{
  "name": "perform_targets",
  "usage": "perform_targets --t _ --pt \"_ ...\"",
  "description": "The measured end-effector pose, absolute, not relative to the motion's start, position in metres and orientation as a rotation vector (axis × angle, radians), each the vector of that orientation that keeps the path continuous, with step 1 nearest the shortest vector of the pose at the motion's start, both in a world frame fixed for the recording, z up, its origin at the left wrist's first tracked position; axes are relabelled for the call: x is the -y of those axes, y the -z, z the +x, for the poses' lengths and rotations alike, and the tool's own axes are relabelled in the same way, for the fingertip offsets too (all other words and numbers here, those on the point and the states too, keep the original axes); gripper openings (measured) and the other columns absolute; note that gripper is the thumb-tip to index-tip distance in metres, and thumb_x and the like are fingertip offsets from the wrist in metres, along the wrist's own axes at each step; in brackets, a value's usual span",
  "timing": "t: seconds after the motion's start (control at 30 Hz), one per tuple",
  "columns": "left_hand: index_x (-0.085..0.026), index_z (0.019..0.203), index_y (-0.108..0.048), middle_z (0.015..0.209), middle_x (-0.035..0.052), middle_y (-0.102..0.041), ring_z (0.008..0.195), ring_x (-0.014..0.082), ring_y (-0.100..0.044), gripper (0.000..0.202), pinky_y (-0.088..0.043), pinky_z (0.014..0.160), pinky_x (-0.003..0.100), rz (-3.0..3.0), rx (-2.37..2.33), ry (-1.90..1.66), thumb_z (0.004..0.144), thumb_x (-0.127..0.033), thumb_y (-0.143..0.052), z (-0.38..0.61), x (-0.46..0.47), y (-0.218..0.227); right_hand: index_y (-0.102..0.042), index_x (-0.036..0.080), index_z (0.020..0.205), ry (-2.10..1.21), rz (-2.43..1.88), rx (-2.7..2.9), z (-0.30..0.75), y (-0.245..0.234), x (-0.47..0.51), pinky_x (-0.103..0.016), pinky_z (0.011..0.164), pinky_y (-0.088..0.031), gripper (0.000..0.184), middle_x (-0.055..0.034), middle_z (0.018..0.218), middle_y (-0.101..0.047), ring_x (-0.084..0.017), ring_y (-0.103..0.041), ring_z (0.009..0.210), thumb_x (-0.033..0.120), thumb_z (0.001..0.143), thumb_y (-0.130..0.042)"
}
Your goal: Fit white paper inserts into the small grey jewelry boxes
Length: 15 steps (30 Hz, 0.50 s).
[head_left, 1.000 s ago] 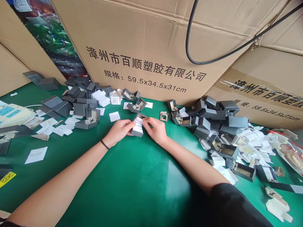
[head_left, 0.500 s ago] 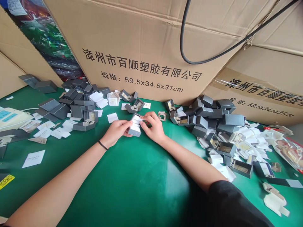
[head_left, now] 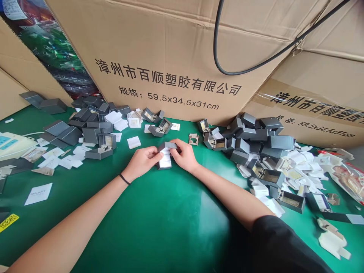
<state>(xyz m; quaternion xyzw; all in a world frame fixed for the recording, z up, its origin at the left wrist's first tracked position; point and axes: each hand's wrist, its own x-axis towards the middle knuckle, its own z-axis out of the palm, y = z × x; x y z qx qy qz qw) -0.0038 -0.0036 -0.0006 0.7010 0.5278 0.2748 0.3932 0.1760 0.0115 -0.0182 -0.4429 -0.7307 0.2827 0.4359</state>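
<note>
A small grey hinged box (head_left: 165,156) with white padding inside rests on the green table (head_left: 159,220), its lid tipped down over the base. My left hand (head_left: 141,162) grips its left side with curled fingers. My right hand (head_left: 183,154) pinches the lid and right side. A black band circles my left wrist.
Heaps of grey boxes lie at the left (head_left: 88,125) and right (head_left: 256,140), mixed with white cards (head_left: 301,167). Large cardboard cartons (head_left: 170,57) wall the back, with a black cable (head_left: 227,72) looped across. A pale device (head_left: 11,144) sits at the far left.
The box lid has swung down from open to nearly closed over the white padding. Both hands stayed on the box.
</note>
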Motion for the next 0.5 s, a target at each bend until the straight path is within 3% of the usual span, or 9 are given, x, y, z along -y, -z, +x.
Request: perform_targets --t 0.13,0.27,0.33,0.4,0.5 --pt "-0.017 0.075 -0.060 0.085 0.0046 -0.061 0.063 0.0127 -0.055 0.026 -0.046 0.063 0.024 2.091 -1.510 -0.895 0.079 -0.042 -0.056 -0.0015 0.0060 -0.0005 -0.057 0.018 0.089 -0.487 -1.113 1.900 0.1768 0.0199 -0.0108 -0.025 0.058 -0.043 0.018 -0.0026 0.078 -0.061 -0.015 -0.054 0.065 0.021 0.081 -0.042" --pt "-0.018 0.095 -0.060 0.104 0.0080 -0.060 0.089 0.0179 -0.060 0.026 -0.049 0.078 0.026 2.213 -1.423 -1.036 0.080 -0.038 -0.054 -0.0019 0.0071 0.0022 -0.056 0.019 0.090 -0.376 -1.042 2.052 0.1767 0.0228 -0.0095 -0.027 0.066 -0.045 0.018 -0.0045 0.084 -0.062 -0.016 -0.056 0.073 0.020 0.082 -0.040" --pt "-0.019 0.098 -0.060 0.101 0.0070 -0.064 0.092 0.0189 -0.060 0.026 -0.047 0.081 0.027 2.258 -1.423 -0.951 0.083 -0.038 -0.050 -0.0022 0.0082 0.0047 -0.055 0.019 0.092 -0.362 -1.004 2.109 0.1760 0.0228 -0.0079 -0.027 0.069 -0.046 0.017 -0.0050 0.087 -0.062 -0.017 -0.057 0.076 0.020 0.084 -0.040" --pt "-0.019 0.094 -0.061 0.091 0.0058 -0.067 0.082 0.0182 -0.061 0.026 -0.046 0.078 0.027 2.277 -1.502 -0.878 0.085 -0.039 -0.047 -0.0024 0.0094 0.0067 -0.053 0.019 0.098 -0.400 -0.985 2.143 0.1751 0.0218 -0.0061 -0.026 0.068 -0.046 0.017 -0.0043 0.087 -0.062 -0.016 -0.058 0.075 0.022 0.085 -0.042" --pt "-0.019 0.088 -0.060 0.080 0.0044 -0.066 0.070 0.0167 -0.061 0.024 -0.045 0.070 0.025 2.235 -1.660 -0.920 0.084 -0.038 -0.046 -0.0027 0.0108 0.0072 -0.045 0.019 0.116 -0.558 -0.987 2.140 0.1740 0.0199 -0.0051 -0.025 0.064 -0.046 0.032 -0.0025 0.087 -0.062 -0.014 -0.059 0.073 0.028 0.086 -0.048"
